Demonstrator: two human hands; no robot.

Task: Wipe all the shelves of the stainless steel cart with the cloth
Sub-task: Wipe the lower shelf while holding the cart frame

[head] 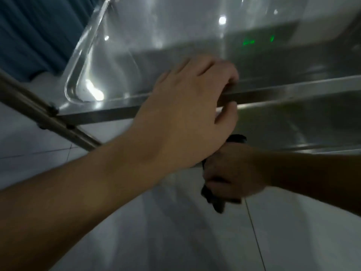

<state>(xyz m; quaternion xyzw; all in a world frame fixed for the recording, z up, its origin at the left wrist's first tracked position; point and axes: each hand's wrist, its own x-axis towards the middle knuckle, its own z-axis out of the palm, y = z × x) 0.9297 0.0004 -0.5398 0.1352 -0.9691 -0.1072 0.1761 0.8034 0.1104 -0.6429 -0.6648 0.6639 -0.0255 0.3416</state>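
Note:
The stainless steel cart fills the upper half of the view, its top shelf (156, 42) shiny with a raised rim. My left hand (187, 112) grips the front rim (293, 90) of that shelf, fingers over the top and thumb underneath. Below it lies a lower shelf (302, 126). My right hand (232, 173) is in shadow under the left, clutching a dark cloth (213, 200) that sticks out above and below the fist, near the front edge of the lower shelf.
A cart upright tube (45, 116) runs diagonally at the left, bolted to the shelf corner. White tiled floor (175, 231) lies below. A blue curtain (39, 32) hangs at the top left.

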